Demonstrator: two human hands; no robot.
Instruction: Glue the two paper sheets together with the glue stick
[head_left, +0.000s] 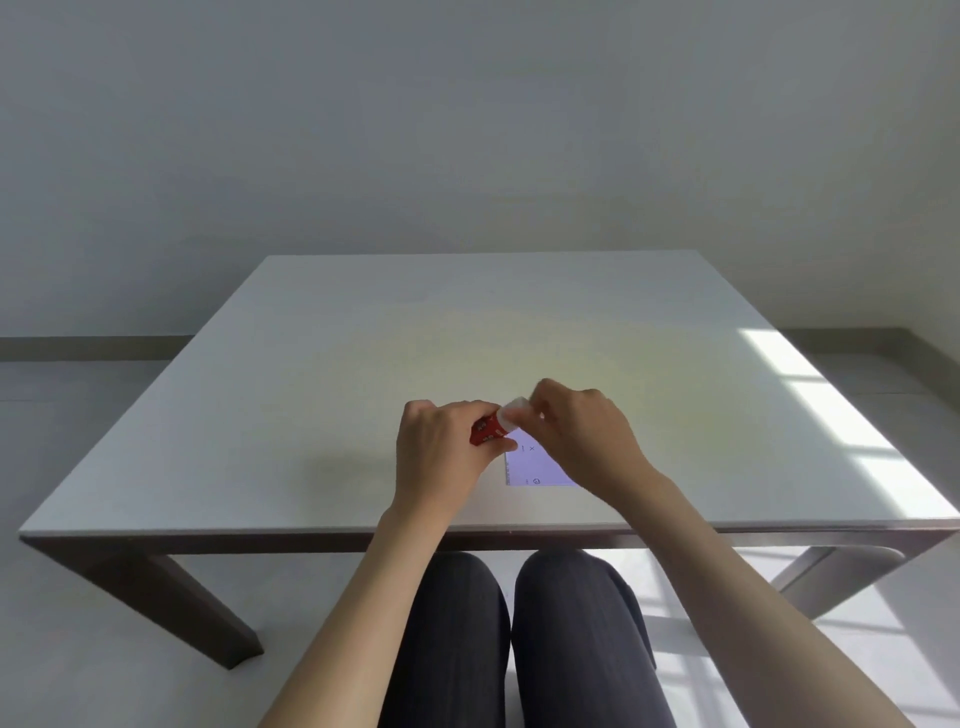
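Tabletop, red white-capped glue stick

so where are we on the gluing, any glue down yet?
Early. Done: the glue stick is picked up, its red body in the left hand. In hand: the right hand has its fingers on the white cap, which still sits on the stick. Left: uncapping, spreading glue, pressing sheets together. Only one paper edge shows on the table; no glue visible.

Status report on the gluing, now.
Left hand grips red glue stick. Right hand on its white cap. Paper flat beneath. Nothing blocking.
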